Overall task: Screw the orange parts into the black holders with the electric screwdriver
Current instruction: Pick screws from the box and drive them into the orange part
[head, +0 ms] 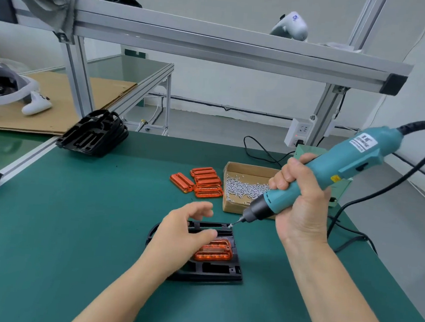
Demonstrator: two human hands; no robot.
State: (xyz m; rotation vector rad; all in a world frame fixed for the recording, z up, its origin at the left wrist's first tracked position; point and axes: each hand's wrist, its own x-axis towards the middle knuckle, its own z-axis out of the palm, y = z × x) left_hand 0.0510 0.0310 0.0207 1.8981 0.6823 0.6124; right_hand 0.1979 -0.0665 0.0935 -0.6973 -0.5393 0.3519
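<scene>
Stack of black moulded holders (94, 133) far left on smooth green mat (48, 224). Left hand (180, 234) relaxed, fingers loose, resting over black ribbed holder (213, 267); glossy orange part (214, 251) seated inside. Spare translucent orange parts (202, 183) piled behind. Cardboard box (231, 203) of small silver screws (245, 188). Right hand (297, 200) gripping teal plastic screwdriver (333, 167), metal tip at holder's top corner, black cable trailing right.

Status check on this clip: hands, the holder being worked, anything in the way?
Right hand grips electric screwdriver, bit at black holder's far corner. Left hand rests open on holder beside orange part. Nothing blocking.
</scene>
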